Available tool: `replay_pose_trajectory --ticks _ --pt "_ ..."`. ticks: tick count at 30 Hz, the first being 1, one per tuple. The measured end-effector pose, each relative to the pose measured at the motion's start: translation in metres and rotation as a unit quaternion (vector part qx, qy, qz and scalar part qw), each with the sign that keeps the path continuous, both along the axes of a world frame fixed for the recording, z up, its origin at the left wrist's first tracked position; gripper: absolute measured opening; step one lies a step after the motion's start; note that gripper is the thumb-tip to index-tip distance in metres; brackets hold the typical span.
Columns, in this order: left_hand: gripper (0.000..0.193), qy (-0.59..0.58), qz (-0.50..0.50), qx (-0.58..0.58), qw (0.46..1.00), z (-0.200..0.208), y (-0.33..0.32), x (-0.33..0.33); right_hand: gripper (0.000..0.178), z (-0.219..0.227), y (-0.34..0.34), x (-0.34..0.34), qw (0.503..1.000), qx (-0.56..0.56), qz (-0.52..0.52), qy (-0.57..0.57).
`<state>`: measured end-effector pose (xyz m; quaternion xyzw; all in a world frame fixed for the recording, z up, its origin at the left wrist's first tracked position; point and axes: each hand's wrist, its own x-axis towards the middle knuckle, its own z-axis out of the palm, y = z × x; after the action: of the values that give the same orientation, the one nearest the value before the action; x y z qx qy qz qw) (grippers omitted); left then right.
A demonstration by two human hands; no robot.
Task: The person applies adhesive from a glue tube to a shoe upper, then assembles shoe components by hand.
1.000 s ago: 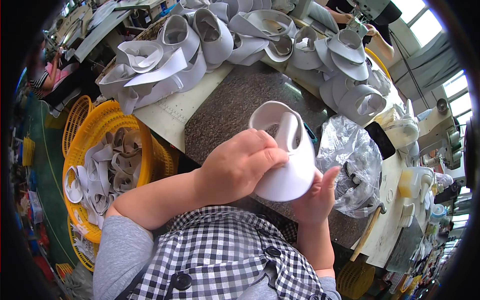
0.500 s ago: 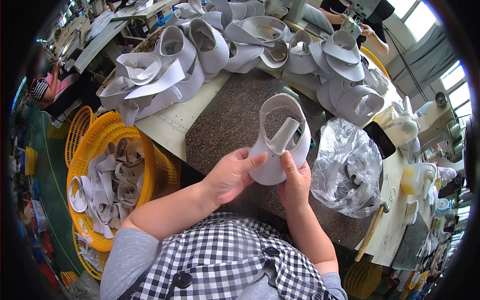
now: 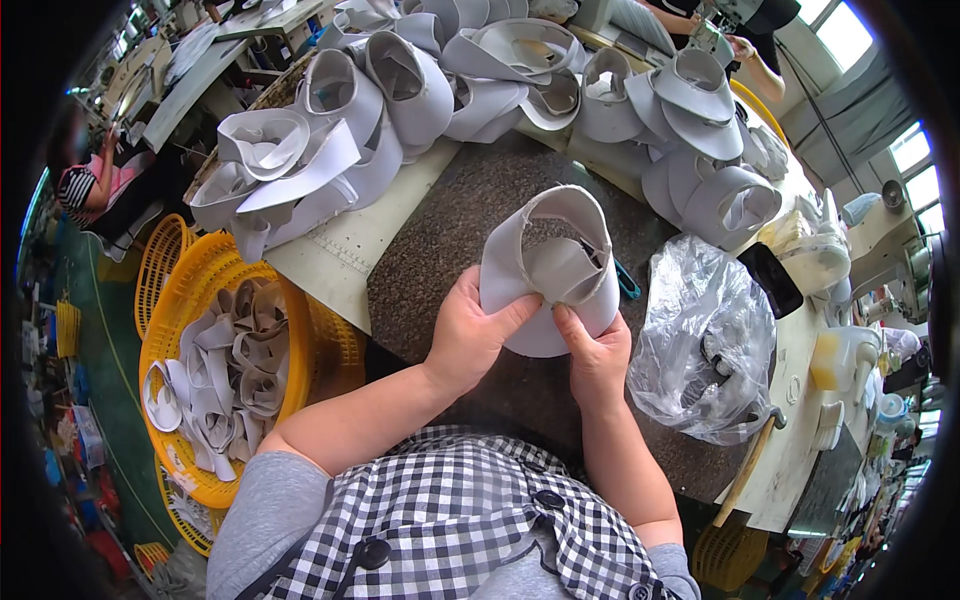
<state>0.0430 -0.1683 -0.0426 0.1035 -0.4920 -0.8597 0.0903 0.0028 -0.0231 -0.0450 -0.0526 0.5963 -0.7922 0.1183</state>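
In front of me, above a dark speckled slab [image 3: 425,255], I hold a white shoe upper [image 3: 503,258] with its wide opening facing up and away. My left hand [image 3: 468,335] grips its left side, thumb laid across the near front. On the right, my right hand [image 3: 598,362] has its thumb pressed at the middle, beside the other thumb tip. A rounded white tongue [image 3: 560,268] shows inside the opening. The fingers under the upper are hidden. Just beyond its right side lies a small blue-green tool [image 3: 628,282], partly covered.
White uppers [image 3: 408,95] lie heaped along the table's far side. A yellow basket [image 3: 153,375] of pieces stands at left. At right are a clear plastic bag [image 3: 690,330], black phone [image 3: 771,280], hammer [image 3: 750,470] and brush [image 3: 828,426]. Other people sit beyond.
The upper's opening is spread wider and its body has shifted slightly left. The tongue, narrow and upright before, now looks broad and rounded. Both hands keep hold.
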Motion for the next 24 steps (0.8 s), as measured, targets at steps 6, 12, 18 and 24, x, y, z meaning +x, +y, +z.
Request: replay_pose_trajectory --ticks 6,12,18,24 --pt "0.043 -0.032 -0.042 0.043 0.998 -0.019 -0.005 -0.008 0.032 -0.01 0.0 -0.009 0.994 0.096 -0.001 0.047" --pt "0.045 -0.013 -0.031 0.045 0.998 -0.022 -0.001 -0.009 0.032 -0.013 -0.004 -0.012 0.995 0.076 -0.036 0.058" --pt "0.028 0.143 0.164 -0.675 0.705 0.008 -0.009 0.004 0.027 -0.012 -0.004 -0.006 0.996 0.034 -0.056 0.057" --pt "0.017 0.113 0.116 -0.539 0.827 -0.007 0.003 -0.002 0.026 -0.016 -0.006 0.005 0.997 0.016 -0.039 0.057"
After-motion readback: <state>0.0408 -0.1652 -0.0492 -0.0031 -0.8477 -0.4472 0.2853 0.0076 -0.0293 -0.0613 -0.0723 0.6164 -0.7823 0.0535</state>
